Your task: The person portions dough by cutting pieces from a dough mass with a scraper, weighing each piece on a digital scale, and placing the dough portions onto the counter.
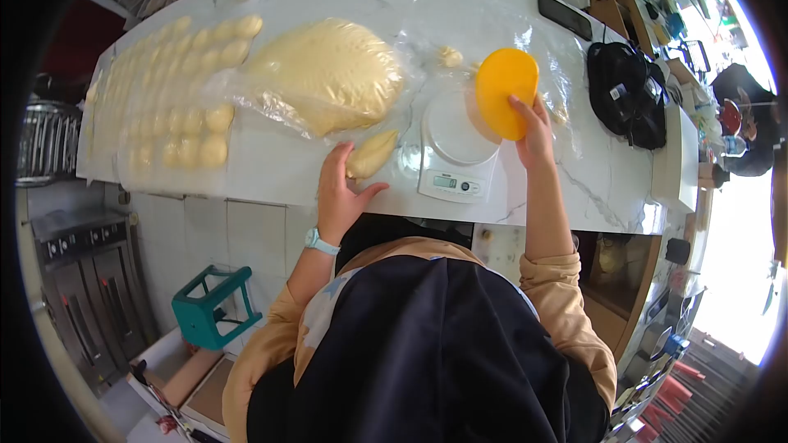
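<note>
Dough (372,156), one small loose piece, lies on a marble table (588,183) near its front edge, left of a white scale (447,186). The left hand (335,201) is spread, thumb wide, fingertips at the dough's left side; whether they press it I cannot tell. The right hand (535,131) is closed on the edge of a yellow scraper (502,86), tilted over the right rim of the scale's round plate (461,127). If the scraper dips or leans there, it could upset the reading. A big mass (336,70) sits just behind, partly under plastic film (279,111); a careless left sleeve or wrist could drag loose film onto the piece.
</note>
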`<state>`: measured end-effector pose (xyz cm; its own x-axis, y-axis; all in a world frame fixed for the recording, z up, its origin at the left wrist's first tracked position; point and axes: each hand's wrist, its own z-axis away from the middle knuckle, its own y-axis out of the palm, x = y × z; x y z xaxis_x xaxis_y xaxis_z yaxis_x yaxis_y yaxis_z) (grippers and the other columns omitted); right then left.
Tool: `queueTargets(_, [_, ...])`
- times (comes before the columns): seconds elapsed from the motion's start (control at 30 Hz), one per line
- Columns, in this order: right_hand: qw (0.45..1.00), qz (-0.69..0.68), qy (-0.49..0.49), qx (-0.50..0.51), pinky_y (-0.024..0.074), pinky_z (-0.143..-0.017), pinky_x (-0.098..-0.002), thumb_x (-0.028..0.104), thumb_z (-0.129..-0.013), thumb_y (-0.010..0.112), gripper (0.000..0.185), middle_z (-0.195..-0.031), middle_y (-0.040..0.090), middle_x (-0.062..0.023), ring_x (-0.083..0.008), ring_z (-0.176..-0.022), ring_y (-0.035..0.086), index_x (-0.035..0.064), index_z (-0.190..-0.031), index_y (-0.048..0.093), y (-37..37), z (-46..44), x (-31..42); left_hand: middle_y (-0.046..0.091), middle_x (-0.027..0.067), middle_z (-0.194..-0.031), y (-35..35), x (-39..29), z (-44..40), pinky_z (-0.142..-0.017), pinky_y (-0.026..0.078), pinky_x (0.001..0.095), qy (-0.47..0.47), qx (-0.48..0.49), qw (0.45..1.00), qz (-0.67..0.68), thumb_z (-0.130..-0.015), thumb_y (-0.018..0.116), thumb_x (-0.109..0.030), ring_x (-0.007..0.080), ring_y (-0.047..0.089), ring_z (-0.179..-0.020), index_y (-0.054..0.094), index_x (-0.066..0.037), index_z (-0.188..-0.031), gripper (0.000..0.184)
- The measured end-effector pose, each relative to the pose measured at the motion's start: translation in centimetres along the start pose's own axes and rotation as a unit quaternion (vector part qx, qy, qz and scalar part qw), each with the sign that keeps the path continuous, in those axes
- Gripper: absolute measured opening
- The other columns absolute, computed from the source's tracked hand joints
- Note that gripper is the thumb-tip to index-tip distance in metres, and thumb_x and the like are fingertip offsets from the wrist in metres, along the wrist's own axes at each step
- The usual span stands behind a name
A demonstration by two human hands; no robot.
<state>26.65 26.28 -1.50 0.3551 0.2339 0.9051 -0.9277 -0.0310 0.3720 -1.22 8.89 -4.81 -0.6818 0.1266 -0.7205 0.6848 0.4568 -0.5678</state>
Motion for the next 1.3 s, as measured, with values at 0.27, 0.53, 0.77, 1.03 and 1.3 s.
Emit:
queueTargets(0.27, [0.985, 0.132, -0.047, 0.105, 0.0463, -0.087, -0.0295, 0.009, -0.088, 0.06, 0.036, -0.112, 0.059, -0.0085, -0.0159, -0.102, 0.058, 0.001, -0.12, 0.046, 3.0, -0.9, -1.7, 0.06, 0.0163, -0.116, -0.3, 2.7, 1.3, -0.084, 0.052, 0.032, -0.008, 0.03, 0.998, 0.059, -0.07, 0.079, -0.005, 0.0252, 0.061, -0.103, 0.056, 0.0, -0.118, 0.053])
queueTargets(0.53, [0.951, 0.259, -0.164, 0.049, 0.0497, -0.078, -0.0297, 0.012, -0.089, 0.059, 0.03, -0.103, 0.063, -0.0107, -0.0177, -0.092, 0.062, 0.0022, -0.115, 0.047, 4.8, 2.6, -3.1, 0.064, 0.0134, -0.11, -1.6, 1.0, 1.2, -0.082, 0.051, 0.034, -0.035, -0.009, 0.996, 0.08, -0.07, 0.077, -0.009, 0.0288, 0.062, -0.098, 0.063, -0.003, -0.107, 0.04])
queueTargets(0.77, [0.779, 0.556, -0.113, 0.267, 0.0475, -0.057, -0.0493, 0.019, -0.086, 0.052, 0.037, -0.07, 0.062, -0.021, -0.042, -0.064, 0.061, 0.0045, -0.117, 0.037, 15.1, 9.0, -1.9, 0.066, 0.0125, -0.103, -2.1, 2.7, 2.1, -0.083, 0.052, 0.0322, -0.051, 0.02, 0.996, 0.066, -0.072, 0.073, -0.003, 0.0257, 0.064, -0.096, 0.064, -0.002, -0.103, 0.032])
queueTargets(1.03, [0.641, 0.626, -0.288, 0.338, 0.0514, -0.056, -0.0415, 0.012, -0.079, 0.057, 0.038, -0.088, 0.064, -0.018, -0.0339, -0.066, 0.065, 0.0005, -0.111, 0.04, 18.7, 9.6, -9.0, 0.065, 0.0117, -0.093, -3.5, 2.6, 1.6, -0.071, 0.052, 0.0329, -0.05, 0.047, 0.997, 0.035, -0.072, 0.071, -0.004, 0.025, 0.064, -0.082, 0.063, -0.003, -0.097, 0.027])
queueTargets(1.3, [0.873, 0.397, -0.281, 0.038, 0.0503, -0.072, -0.0384, 0.015, -0.091, 0.056, 0.031, -0.092, 0.061, -0.0207, -0.0325, -0.082, 0.062, -0.0035, -0.112, 0.041, 12.0, 10.3, -4.9, 0.06, 0.0068, -0.087, -3.9, -0.7, -0.5, -0.056, 0.051, 0.0272, -0.325, 0.112, 0.844, 0.411, -0.089, 0.061, -0.012, 0.0103, 0.061, -0.069, 0.056, 0.0, -0.098, 0.016])
